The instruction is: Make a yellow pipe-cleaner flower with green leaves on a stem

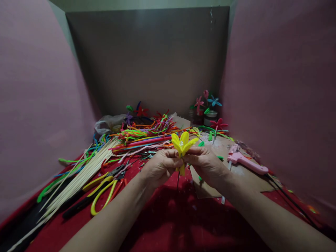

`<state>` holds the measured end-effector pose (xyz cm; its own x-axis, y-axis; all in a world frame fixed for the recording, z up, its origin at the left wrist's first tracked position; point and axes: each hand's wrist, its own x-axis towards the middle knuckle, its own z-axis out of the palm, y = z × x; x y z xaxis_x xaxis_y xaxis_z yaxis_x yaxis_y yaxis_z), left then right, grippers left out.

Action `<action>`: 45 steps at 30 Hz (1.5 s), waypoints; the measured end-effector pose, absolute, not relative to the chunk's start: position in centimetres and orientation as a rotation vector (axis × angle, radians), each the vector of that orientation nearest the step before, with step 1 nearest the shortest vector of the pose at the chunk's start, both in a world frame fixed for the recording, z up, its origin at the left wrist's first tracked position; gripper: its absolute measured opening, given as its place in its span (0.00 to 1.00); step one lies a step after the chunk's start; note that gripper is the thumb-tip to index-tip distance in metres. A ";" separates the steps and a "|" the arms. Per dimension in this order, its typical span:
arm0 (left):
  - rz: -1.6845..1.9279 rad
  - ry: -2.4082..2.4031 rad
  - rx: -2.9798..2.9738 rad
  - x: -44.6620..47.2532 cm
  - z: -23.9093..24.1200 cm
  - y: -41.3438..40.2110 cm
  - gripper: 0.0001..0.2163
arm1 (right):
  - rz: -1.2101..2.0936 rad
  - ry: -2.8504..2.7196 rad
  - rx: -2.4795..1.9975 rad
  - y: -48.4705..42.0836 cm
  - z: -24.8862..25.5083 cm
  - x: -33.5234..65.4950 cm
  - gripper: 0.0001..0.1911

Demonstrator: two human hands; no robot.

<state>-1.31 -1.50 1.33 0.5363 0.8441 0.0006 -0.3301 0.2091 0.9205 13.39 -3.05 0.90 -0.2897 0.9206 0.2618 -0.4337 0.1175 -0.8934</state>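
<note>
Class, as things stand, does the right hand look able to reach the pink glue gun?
Probably yes: the pink glue gun lies just beyond the right hand, with nothing seeming to cover it, though that hand is busy holding the yellow flower.

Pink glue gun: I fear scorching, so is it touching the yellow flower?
Apart. The head view shows the left hand and right hand pinching the yellow flower, the pink glue gun well to its right.
</note>
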 end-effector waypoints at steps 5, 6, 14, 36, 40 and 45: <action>0.878 0.600 1.040 -1.3 1.6 -1.7 0.12 | 1.456 -1.238 -0.533 -3.0 0.6 13.5 0.10; 0.881 0.597 1.044 -1.3 1.6 -1.8 0.12 | 1.443 -1.234 -0.533 -3.0 0.5 13.5 0.10; 0.838 0.513 1.061 -1.2 1.4 -1.8 0.14 | 1.444 -1.201 -0.550 -3.1 0.3 13.5 0.06; 0.818 0.437 0.977 -1.0 1.8 -2.4 0.12 | 1.398 -1.202 -0.495 -3.1 0.3 13.2 0.05; 0.881 0.485 0.984 -0.9 1.3 -2.2 0.10 | 1.326 -1.204 -0.554 -3.2 0.3 13.1 0.06; 0.909 0.495 1.026 -0.9 1.1 -2.1 0.11 | 1.221 -1.265 -0.615 -3.5 0.3 13.5 0.06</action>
<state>-0.86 -2.08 1.09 0.5525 0.8319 0.0523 -0.4076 0.2149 0.8875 13.49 -3.49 0.30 -0.1475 0.9166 0.3717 -0.3387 0.3063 -0.8897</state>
